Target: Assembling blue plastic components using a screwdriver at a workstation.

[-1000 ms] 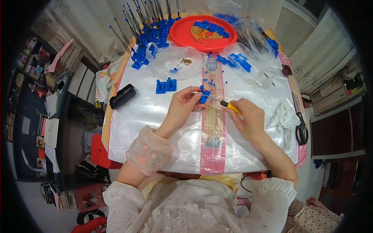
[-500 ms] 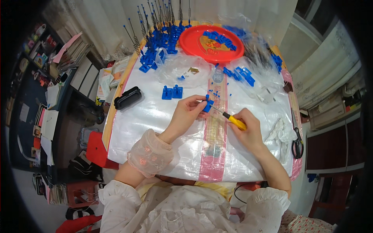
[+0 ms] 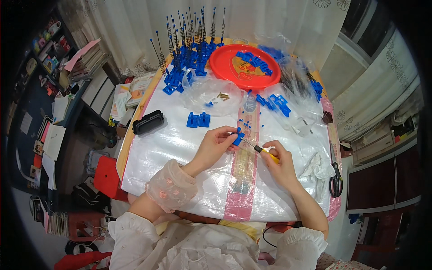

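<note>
My left hand (image 3: 213,147) pinches a small blue plastic piece (image 3: 238,139) with a square base, above the middle of the table. In my right hand (image 3: 282,167) is a screwdriver (image 3: 270,156) with a yellow and black handle. Its metal shaft points left, and the tip meets the blue piece; whether a screw sits there is too small to tell. Two similar blue pieces (image 3: 192,120) stand side by side just beyond my left hand. Tiny blue bits (image 3: 246,124) lie scattered beyond the held piece.
Blue bases with upright black springs (image 3: 184,58) crowd the far left. A red plate (image 3: 220,74) holds more blue parts. Brass-coloured pieces (image 3: 222,96) lie on a plastic bag (image 3: 193,94). A black case (image 3: 148,122) rests left; crumpled tissue (image 3: 317,167) and scissors (image 3: 335,182) lie right.
The whole view has shifted, so the table appears lower. My right index finger and thumb have loosened around the screwdriver handle. The tip stays at the blue piece.
</note>
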Tool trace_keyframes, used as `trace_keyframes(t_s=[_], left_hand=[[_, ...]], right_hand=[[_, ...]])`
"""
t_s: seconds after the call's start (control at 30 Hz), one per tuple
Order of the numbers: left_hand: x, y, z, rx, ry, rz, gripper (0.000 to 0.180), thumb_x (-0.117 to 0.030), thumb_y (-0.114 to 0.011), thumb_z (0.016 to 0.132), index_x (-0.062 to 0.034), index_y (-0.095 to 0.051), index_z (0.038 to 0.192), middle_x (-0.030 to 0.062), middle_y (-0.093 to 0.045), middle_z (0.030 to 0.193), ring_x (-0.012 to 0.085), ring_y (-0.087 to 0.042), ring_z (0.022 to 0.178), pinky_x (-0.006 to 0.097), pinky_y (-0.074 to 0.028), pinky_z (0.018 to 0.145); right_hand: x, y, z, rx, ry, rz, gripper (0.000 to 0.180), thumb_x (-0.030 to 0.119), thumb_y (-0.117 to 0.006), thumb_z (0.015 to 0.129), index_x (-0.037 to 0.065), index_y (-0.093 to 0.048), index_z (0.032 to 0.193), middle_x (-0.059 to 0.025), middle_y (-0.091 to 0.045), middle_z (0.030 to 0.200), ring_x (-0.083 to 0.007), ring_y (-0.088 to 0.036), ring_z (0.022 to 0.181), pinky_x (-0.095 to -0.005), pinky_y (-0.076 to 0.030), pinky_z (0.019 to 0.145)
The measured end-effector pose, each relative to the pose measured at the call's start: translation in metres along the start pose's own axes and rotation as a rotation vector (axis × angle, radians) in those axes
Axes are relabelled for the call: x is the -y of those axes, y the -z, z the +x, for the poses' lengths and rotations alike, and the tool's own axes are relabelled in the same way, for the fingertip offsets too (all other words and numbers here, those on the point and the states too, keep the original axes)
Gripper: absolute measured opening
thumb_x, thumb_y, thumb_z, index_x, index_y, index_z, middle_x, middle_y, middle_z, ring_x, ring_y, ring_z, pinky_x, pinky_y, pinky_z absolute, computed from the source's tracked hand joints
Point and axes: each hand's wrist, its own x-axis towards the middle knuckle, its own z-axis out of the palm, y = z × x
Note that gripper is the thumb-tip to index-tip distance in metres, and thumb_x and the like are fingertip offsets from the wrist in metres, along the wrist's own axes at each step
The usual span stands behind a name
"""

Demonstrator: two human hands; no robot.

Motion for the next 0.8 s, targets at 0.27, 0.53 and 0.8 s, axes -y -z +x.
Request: trace_keyframes(t_s=[0.27, 0.53, 0.8], left_hand=[[-0.0008, 0.0010, 0.0019, 0.023, 0.027, -0.017, 0.025, -0.012, -0.059, 0.100, -0.0003, -0.062, 0.122, 0.0086, -0.071, 0.095, 0.0124, -0.072, 0.080, 0.021, -0.057, 0.069], [-0.0007, 0.0014, 0.0009, 0.055, 0.062, 0.006, 0.023, -0.007, -0.058, 0.100, 0.0016, -0.061, 0.120, 0.0094, -0.070, 0.099, 0.0118, -0.070, 0.081, 0.020, -0.058, 0.071], [-0.0040, 0.0031, -0.0004, 0.057, 0.074, -0.004, 0.023, -0.008, -0.059, 0.099, 0.0011, -0.062, 0.120, 0.0081, -0.070, 0.098, 0.0103, -0.069, 0.080, 0.020, -0.058, 0.072]], right_hand=[[0.0005, 0.0034, -0.0031, -0.180, 0.549, -0.403, 0.023, 0.010, -0.076, 0.082, 0.002, -0.062, 0.099, -0.0094, -0.059, 0.081, -0.0260, -0.062, 0.058, -0.0360, -0.048, 0.050], [-0.0041, 0.0034, -0.0056, -0.144, 0.465, -0.356, 0.022, 0.013, -0.077, 0.083, 0.002, -0.064, 0.097, -0.0104, -0.061, 0.079, -0.0273, -0.064, 0.060, -0.0365, -0.049, 0.052], [0.0009, 0.0021, -0.0023, -0.100, 0.267, -0.165, 0.017, 0.012, -0.075, 0.085, -0.001, -0.067, 0.093, -0.0143, -0.068, 0.081, -0.0295, -0.067, 0.067, -0.0351, -0.052, 0.061]])
